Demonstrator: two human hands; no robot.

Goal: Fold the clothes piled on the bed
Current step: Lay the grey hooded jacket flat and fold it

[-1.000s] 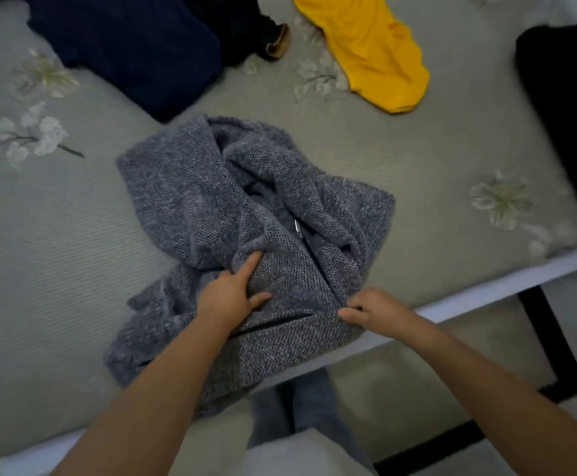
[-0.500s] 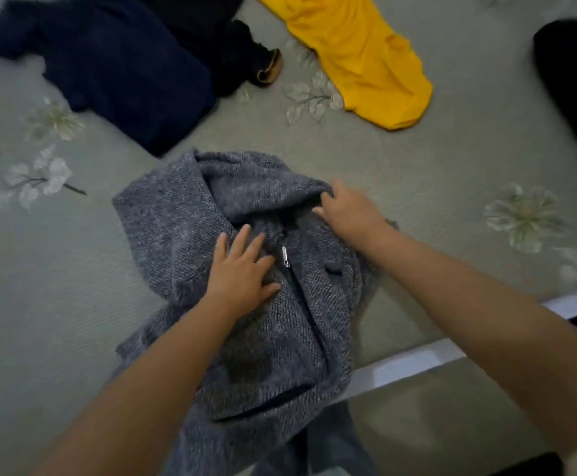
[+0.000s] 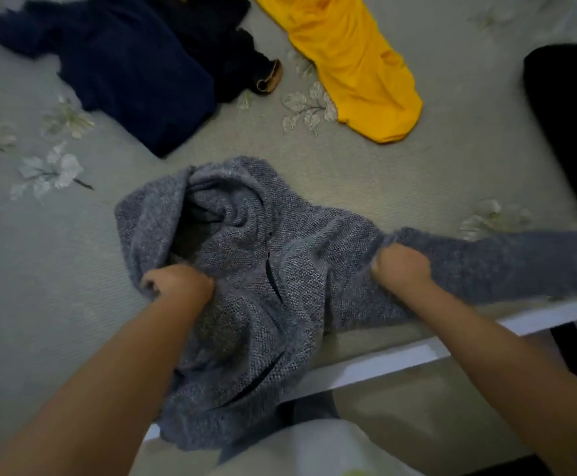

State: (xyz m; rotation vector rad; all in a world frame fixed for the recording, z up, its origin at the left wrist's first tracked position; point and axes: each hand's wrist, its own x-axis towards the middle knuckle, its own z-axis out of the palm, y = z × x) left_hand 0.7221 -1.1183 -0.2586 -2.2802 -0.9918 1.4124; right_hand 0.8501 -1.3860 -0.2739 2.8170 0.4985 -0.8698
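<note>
A grey knitted zip hoodie (image 3: pixel 300 269) lies crumpled at the near edge of the bed (image 3: pixel 74 304), its hem hanging over the white bed frame. My left hand (image 3: pixel 177 283) is fisted in the fabric at the hoodie's left shoulder, below the bunched hood. My right hand (image 3: pixel 400 266) grips the fabric where the right sleeve begins; that sleeve stretches out flat to the right along the bed edge. The zipper runs down between my hands.
A navy garment (image 3: pixel 136 73) and a black one with a tan cuff (image 3: pixel 235 53) lie at the far left. A yellow garment (image 3: pixel 355 63) lies at the far middle. A black item (image 3: pixel 568 125) sits at the right edge. The white bed frame (image 3: pixel 383 362) borders the floor.
Both hands went from resting flat on the hoodie to gripping it. The right hand pulled the right sleeve out to the right; the left hand slid left to the shoulder.
</note>
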